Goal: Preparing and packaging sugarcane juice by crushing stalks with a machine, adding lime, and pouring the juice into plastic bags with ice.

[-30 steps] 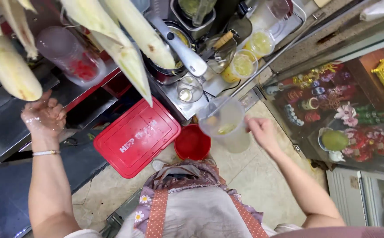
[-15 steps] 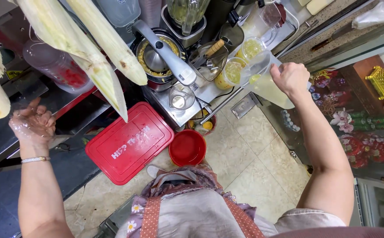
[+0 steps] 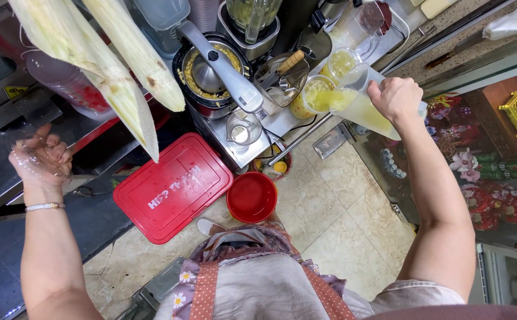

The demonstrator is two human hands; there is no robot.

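My right hand (image 3: 398, 98) grips a clear plastic jug (image 3: 362, 106) of yellow juice, tilted so juice runs into a clear cup (image 3: 315, 95) on the steel counter. A second cup of yellow juice (image 3: 340, 62) stands just behind it. My left hand (image 3: 42, 159), in a thin clear glove with a bracelet at the wrist, hovers with fingers spread over the dark steel ledge at the left, holding nothing. Peeled sugarcane stalks (image 3: 110, 65) hang above it.
A round juicer with a grey lever (image 3: 217, 68) sits on the steel counter (image 3: 270, 127) beside a small glass measuring cup (image 3: 242, 131). A red lid (image 3: 172, 186) and red bucket (image 3: 252, 197) rest on the tiled floor. A glass display case (image 3: 495, 154) stands at right.
My right hand lifted the jug from near my waist up to the counter and tipped it over the cup. My left hand stayed over the left ledge.
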